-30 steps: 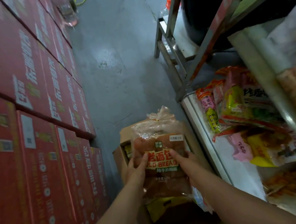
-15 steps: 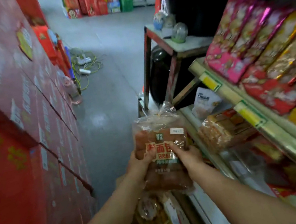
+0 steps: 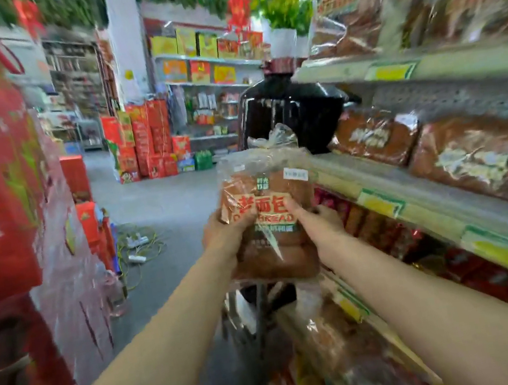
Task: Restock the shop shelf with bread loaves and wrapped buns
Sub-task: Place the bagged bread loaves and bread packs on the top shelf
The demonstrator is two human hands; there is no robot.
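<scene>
Both hands grip one bagged bread loaf point(image 3: 272, 219) upright in mid-air: the left hand point(image 3: 224, 235) curls round its left edge, the right hand point(image 3: 318, 220) round its right edge, thumbs pressed on the front label. Just right of the right fingers runs the shelf point(image 3: 411, 187), with more bagged loaves point(image 3: 440, 156) lying on it beyond. Farther off, past the fingertips, stand stacked red boxes point(image 3: 144, 139).

Shelf point(image 3: 439, 193) bears seemingly 2 bagged loaves point(image 3: 481, 163).

The bagged bread loaf point(image 3: 270, 223) carries a red-lettered label reading "老面包", with "BREAD" printed beneath it, partly covered by a thumb. A small white sticker at the bag's upper right is too blurred to read, as is other shop lettering.
</scene>
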